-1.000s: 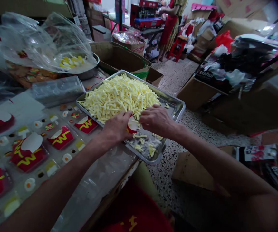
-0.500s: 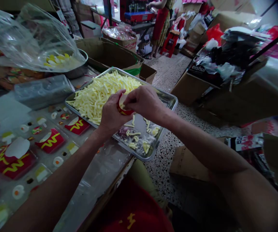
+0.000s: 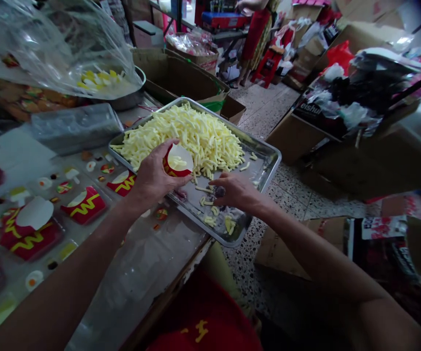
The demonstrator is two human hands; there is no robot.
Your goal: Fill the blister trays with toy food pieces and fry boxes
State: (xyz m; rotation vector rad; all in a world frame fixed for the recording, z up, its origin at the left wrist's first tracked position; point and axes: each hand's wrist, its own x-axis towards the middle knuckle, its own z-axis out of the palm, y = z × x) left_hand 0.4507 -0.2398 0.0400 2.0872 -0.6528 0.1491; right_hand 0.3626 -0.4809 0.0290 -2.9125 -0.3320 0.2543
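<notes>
My left hand (image 3: pixel 150 171) is wrapped round a small red fries carton (image 3: pixel 184 155) with a white inside, tilted so its mouth faces me. A few pale yellow sticks lie in it. My right hand (image 3: pixel 241 193) is over the near part of a metal tray (image 3: pixel 269 163), fingers spread and empty, close to loose sticks (image 3: pixel 203 201) scattered there. Behind both hands, a heap of pale yellow fry-shaped sticks (image 3: pixel 191 127) fills the tray's far side. The tips of some right fingers are hard to make out.
Flat red cartons (image 3: pixel 84 204) in clear packs, with small food-shaped pieces, cover the table's left. A clear plastic bag (image 3: pixel 96 44) hangs over a bowl (image 3: pixel 137 92) behind. Cardboard boxes (image 3: pixel 181 73) stand beyond the tray, others at right. A person (image 3: pixel 256 41) stands at the back.
My right hand has left the carton's mouth and moved down to the tray, its fingers opening. The carton in my left hand now tilts toward me, showing sticks inside. The view has shifted slightly.
</notes>
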